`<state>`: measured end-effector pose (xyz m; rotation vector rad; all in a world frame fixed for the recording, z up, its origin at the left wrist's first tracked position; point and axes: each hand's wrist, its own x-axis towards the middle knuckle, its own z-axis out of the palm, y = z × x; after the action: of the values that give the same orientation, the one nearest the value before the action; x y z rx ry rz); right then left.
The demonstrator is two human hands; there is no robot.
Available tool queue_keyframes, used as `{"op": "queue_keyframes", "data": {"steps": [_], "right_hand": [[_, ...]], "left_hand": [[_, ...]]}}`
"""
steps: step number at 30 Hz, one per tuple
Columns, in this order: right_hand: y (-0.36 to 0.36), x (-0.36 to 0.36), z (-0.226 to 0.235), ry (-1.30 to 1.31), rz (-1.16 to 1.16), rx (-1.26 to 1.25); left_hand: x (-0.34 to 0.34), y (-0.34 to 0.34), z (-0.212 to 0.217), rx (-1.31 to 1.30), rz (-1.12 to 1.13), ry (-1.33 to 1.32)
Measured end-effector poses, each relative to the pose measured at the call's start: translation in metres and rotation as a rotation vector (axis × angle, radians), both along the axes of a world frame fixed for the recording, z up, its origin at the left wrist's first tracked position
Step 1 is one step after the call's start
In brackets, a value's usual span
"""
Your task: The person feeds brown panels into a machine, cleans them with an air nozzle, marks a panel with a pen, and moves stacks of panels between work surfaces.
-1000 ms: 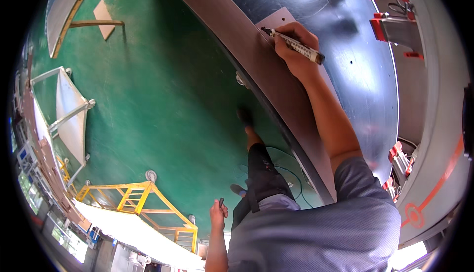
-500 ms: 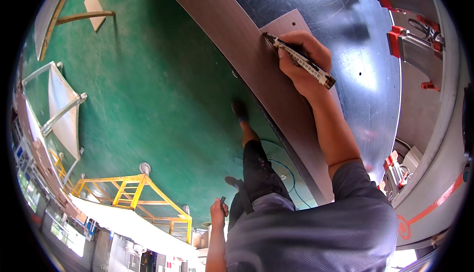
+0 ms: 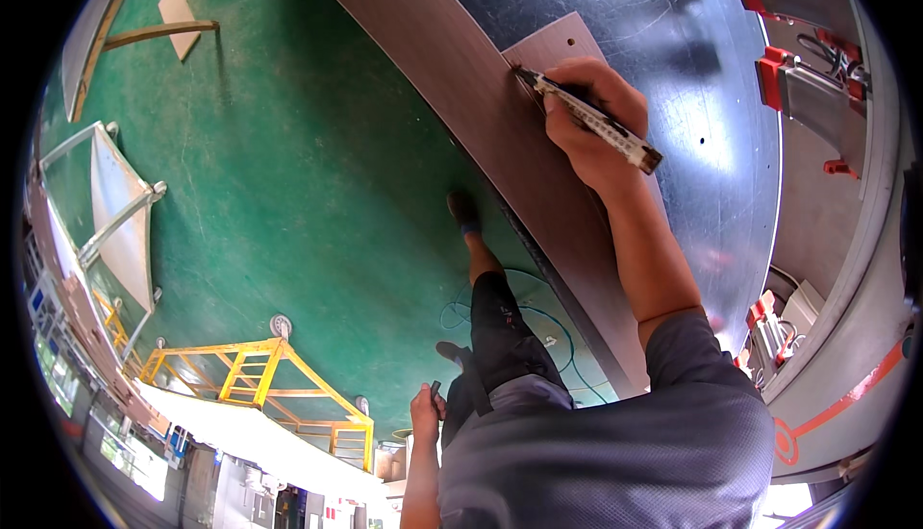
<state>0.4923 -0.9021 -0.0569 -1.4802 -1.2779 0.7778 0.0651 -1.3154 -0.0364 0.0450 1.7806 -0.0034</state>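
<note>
1. Clamps a slim white marker with dark ends (image 3: 604,127) in the right hand's grip (image 3: 590,147), pinched between thumb and fingers.
2. Points the marker's tip ahead and left of that grip, close to a long brown wood-grain board (image 3: 461,68); cannot tell whether touching.
3. Stretches the right forearm (image 3: 649,250) forward from behind the grip.
4. Has a glossy dark counter (image 3: 673,97) right of the grip.
5. Curls the left hand's grip (image 3: 424,416) around a small dark cylindrical piece (image 3: 436,390), well behind and left of the right one.

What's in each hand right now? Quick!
Left hand: closed, holding a small dark thing.
Right hand: closed, holding a marker.
</note>
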Motion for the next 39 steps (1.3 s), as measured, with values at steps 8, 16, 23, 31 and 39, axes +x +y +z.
{"op": "queue_keyframes", "data": {"steps": [8,16,23,31,39], "right_hand": [[0.0,-0.001,-0.001,0.029,-0.008,0.04],[0.002,-0.003,-0.001,0.019,-0.018,0.036],[0.003,-0.002,-0.002,0.001,-0.007,0.04],[0.0,0.0,-0.006,0.047,-0.033,0.051],[0.006,-0.005,-0.002,-0.061,-0.012,0.087]], "left_hand": [[0.0,-0.001,0.004,0.012,0.027,-0.022],[0.001,0.0,0.003,0.008,0.041,-0.025],[0.001,0.002,0.004,0.0,0.019,-0.021],[-0.001,0.004,0.002,0.023,-0.035,-0.038],[-0.005,0.0,-0.001,-0.006,-0.017,-0.025]]}}
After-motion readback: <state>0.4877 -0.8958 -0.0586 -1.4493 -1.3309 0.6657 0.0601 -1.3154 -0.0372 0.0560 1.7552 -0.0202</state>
